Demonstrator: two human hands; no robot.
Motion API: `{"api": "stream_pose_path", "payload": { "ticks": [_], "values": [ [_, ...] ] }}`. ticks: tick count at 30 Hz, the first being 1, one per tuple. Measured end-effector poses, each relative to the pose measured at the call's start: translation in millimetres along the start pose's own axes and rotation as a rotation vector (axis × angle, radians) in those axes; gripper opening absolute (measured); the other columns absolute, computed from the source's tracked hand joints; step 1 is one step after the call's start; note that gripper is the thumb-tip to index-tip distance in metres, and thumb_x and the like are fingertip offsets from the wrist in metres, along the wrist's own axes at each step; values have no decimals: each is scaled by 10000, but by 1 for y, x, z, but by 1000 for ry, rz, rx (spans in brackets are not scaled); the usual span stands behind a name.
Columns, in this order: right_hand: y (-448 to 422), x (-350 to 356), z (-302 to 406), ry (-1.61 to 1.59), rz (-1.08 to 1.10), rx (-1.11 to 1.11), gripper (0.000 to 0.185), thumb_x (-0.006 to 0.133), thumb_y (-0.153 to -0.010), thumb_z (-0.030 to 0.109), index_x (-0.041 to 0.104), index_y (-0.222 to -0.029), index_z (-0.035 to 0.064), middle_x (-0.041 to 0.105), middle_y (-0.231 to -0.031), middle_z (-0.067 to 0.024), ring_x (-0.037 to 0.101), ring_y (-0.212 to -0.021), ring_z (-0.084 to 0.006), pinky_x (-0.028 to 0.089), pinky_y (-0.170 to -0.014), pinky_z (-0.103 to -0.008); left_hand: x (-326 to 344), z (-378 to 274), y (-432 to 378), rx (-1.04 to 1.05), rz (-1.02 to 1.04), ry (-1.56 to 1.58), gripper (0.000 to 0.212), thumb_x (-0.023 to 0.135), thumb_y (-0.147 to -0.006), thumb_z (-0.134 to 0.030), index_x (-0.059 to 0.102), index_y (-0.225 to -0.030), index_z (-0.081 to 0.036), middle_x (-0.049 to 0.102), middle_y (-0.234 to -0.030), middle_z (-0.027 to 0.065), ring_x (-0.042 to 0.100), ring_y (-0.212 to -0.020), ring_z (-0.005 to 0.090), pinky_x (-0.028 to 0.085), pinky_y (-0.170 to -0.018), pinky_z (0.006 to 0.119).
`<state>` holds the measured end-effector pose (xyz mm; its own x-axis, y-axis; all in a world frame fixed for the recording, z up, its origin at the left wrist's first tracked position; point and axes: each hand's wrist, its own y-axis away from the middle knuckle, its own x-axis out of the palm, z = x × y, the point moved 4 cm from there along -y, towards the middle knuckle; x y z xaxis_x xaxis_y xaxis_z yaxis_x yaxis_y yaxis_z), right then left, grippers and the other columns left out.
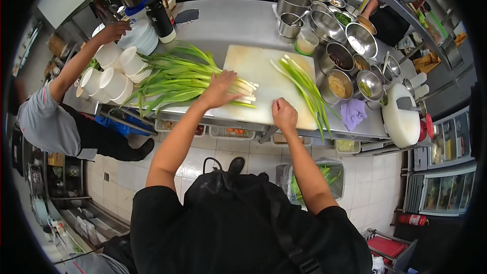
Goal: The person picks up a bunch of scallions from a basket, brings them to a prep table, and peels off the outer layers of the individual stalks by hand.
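Note:
My left hand (220, 90) lies flat, fingers apart, on the white root ends of a large bunch of spring onions (179, 74). Their green leaves fan out leftward over the steel table, and the white ends rest on a white cutting board (262, 72). Above the board's front part my right hand (285, 115) is closed in a fist; nothing shows in it. To its right, a smaller group of spring onions (304, 87) lies slantwise along the board, the green tips hanging past the front edge.
Stacked white bowls (116, 83), plates (140, 36) and a black bottle (158, 15) stand at the left, where a co-worker (53, 118) reaches in. Metal pots and bowls (336, 85), a purple cloth (354, 113) and a thick white round block (399, 118) crowd the right. A lined bin (338, 167) stands below.

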<state>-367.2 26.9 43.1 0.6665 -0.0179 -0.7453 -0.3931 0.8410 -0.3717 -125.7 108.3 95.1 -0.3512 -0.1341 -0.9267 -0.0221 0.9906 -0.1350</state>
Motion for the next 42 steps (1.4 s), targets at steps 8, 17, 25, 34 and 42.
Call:
{"api": "stream_pose_path", "payload": {
  "ticks": [8, 17, 25, 34, 42],
  "values": [
    [-2, -1, 3, 0, -8, 44, 221, 578, -851, 223, 545, -712, 55, 598, -706, -146, 582, -635, -362, 466, -583, -450, -34, 31, -24, 107, 9, 133, 399, 610, -862, -245, 565, -1184, -13, 563, -1195, 191, 498, -1144, 341, 375, -1001, 392],
    [-6, 7, 2, 24, -26, 30, 227, 587, -858, 234, 566, -725, 52, 591, -650, -140, 580, -588, -339, 452, -553, -428, -25, 40, -39, 269, 259, 83, 460, 694, -750, -232, 573, -1138, -17, 545, -1087, 155, 479, -1090, 336, 383, -955, 396],
    [-4, 10, -2, 27, -36, 5, 206, 600, -857, 236, 599, -749, 60, 593, -628, -131, 577, -562, -320, 450, -536, -403, -29, 39, -34, 222, 186, 180, 345, 710, -737, -170, 511, -985, -34, 532, -1025, 146, 489, -1039, 332, 399, -891, 394],
    [-7, 9, -4, 13, 14, 64, 224, 614, -846, 259, 600, -748, 58, 593, -632, -139, 579, -564, -319, 446, -532, -405, -34, 39, -34, 201, 274, 203, 337, 625, -792, -188, 491, -1062, -37, 572, -1007, 185, 549, -964, 374, 435, -829, 427],
    [-4, 4, -3, 41, -24, 64, 229, 595, -849, 254, 565, -724, 64, 597, -653, -141, 583, -590, -350, 452, -550, -442, -91, 39, -52, 128, -77, 110, 261, 548, -867, -203, 506, -1068, -42, 588, -980, 197, 564, -927, 396, 458, -807, 438]
  ]
}}
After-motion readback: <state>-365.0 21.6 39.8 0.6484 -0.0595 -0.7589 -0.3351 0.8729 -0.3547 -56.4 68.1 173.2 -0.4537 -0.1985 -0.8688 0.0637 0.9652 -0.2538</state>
